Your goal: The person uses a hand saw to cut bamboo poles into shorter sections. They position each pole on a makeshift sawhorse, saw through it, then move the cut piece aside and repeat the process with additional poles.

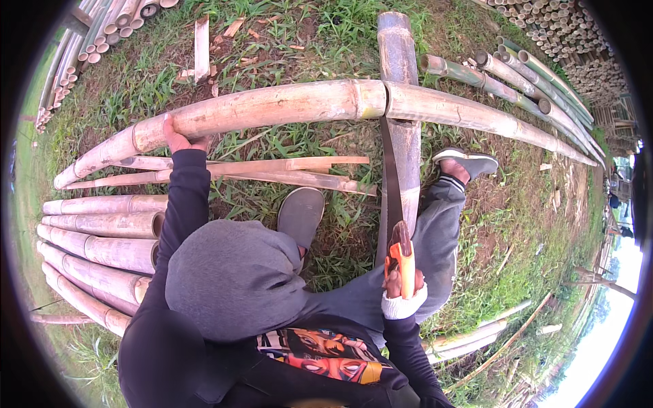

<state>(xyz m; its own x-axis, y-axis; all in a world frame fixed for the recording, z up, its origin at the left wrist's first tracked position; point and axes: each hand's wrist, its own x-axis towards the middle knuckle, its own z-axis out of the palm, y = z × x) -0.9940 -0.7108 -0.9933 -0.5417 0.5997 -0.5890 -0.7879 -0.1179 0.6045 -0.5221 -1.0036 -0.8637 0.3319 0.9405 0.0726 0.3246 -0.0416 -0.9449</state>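
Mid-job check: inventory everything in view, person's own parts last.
Long bamboo pole: one, tan, spanning upper centre
Saw: one, orange handle, dark blade, at the pole's cut
Support bamboo: one, grey, under the pole
Split strips: several, tan, centre-left
Cut lengths: at least five, tan, left
Separate poles: several, green and tan, upper right
Stacked bamboo: many, tan, upper corners
Thin poles: a few, pale, lower right
Flat wood piece: one, pale, upper left
Grass: patchy, green, throughout
Shoes: two, grey, centre
Trousers: pair, grey, lower centre
Top: one, black, printed, bottom
Left fingers: partly hidden, against the pole
Right fingers: partly hidden, around saw handle
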